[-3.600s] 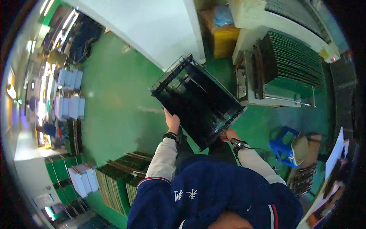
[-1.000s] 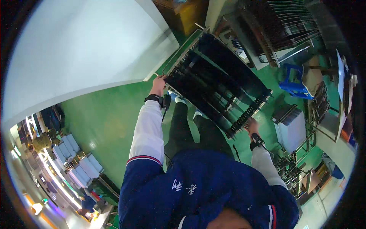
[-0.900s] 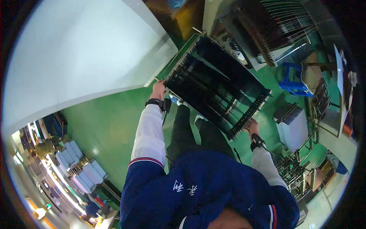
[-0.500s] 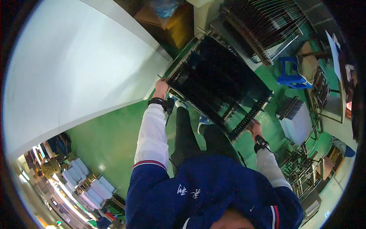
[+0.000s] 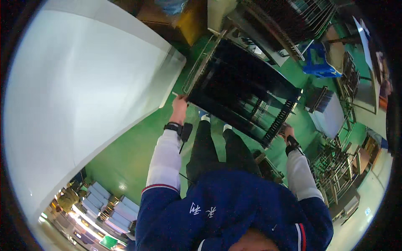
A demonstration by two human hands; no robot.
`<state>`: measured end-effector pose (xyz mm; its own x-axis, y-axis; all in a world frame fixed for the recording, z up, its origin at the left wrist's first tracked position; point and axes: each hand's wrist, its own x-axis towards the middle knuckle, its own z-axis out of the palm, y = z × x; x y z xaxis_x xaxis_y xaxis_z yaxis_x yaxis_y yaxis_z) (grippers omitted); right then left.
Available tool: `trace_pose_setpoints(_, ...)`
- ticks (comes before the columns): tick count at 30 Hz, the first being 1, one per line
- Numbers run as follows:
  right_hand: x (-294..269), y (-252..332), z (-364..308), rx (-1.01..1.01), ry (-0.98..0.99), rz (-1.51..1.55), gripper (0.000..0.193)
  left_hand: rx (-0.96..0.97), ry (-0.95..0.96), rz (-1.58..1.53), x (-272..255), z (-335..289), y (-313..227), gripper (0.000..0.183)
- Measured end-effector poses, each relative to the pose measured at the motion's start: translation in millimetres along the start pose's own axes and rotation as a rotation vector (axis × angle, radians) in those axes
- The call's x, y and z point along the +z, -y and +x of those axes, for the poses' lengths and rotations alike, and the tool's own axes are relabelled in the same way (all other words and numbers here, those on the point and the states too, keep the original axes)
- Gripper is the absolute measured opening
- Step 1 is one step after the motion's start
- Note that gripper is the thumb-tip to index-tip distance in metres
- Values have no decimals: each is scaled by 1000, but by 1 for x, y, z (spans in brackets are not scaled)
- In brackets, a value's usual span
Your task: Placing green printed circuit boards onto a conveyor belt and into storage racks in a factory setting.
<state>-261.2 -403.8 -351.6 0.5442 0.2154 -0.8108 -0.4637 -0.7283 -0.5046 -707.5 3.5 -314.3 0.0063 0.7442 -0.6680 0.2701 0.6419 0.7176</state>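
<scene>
A metal rack [image 5: 288,117] with toothed side rails stands in front of me, carrying several dark, glossy sheets [image 5: 238,75]. My left hand [image 5: 180,108] is closed round the rack's near left corner. At its near right corner my right hand [image 5: 287,132] is closed on the frame, its fingers partly hidden by the rail. The rack sits slanted, its right end closer to me. Its underside is hidden.
A large white panel or cabinet [image 5: 96,75] fills the left side. Another slotted rack [image 5: 280,25] is at the far right, near a blue stool [image 5: 320,60]. White stacked sheets [image 5: 328,119] and metal frames [image 5: 335,169] stand on the right. Green floor [image 5: 130,157] surrounds my feet.
My feet have stepped, and the surroundings have shifted in view. The rack has turned slightly, its near right corner moving right. Both hands have kept their hold on it.
</scene>
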Motion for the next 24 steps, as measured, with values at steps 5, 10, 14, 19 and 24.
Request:
trace_pose_setpoints(5,-74,-77,69,-453,-1,-468,16,-139,90,-97,-16,-9,17,20)
trace_pose_setpoints(10,1,-10,16,-263,-35,-783,17,-64,69,79,-19,1,4,24)
trace_pose_setpoints(14,8,19,-12,-320,21,-1087,37,-79,114,48,-18,25,-4,26)
trace_pose_setpoints(19,13,12,-22,-195,-180,-231,26,586,412,500,-55,45,19,31)
trace_pose_setpoints(24,14,52,-53,-6,86,126,23,467,389,808,-64,7,-6,34)
